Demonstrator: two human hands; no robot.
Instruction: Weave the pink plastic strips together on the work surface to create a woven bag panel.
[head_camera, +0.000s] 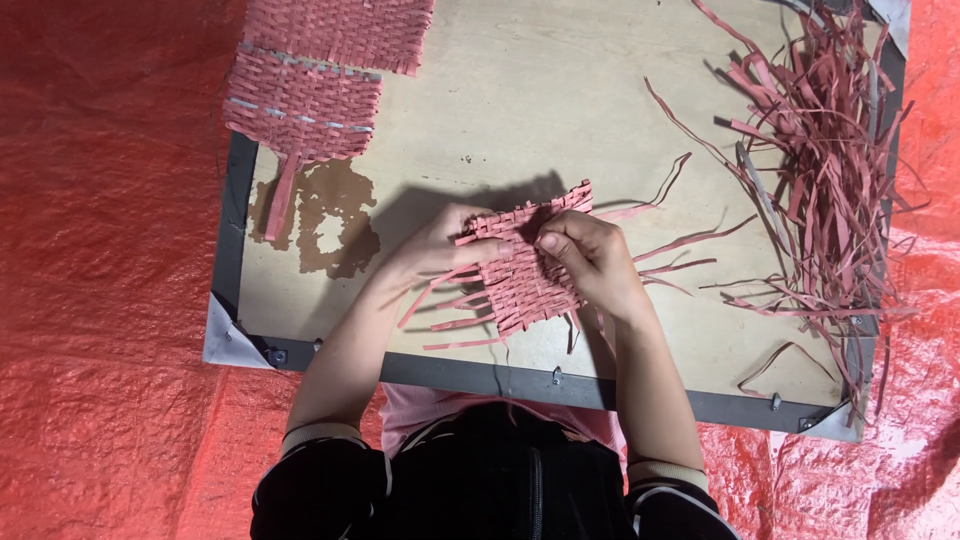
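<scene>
A small woven mat of pink strips (528, 285) is held above a wooden board (520, 110), tilted, with loose strip ends trailing from its left and bottom edges. My left hand (440, 245) grips the mat's upper left edge. My right hand (590, 255) pinches the weave near its top middle, thumb and fingers closed on a strip. The hands nearly touch each other.
A heap of loose pink strips (820, 150) lies along the board's right side. Finished woven pink pieces (310, 75) sit at the board's top left, above a dark stain (325, 215). Red tarpaulin (100, 250) surrounds the dark-framed board.
</scene>
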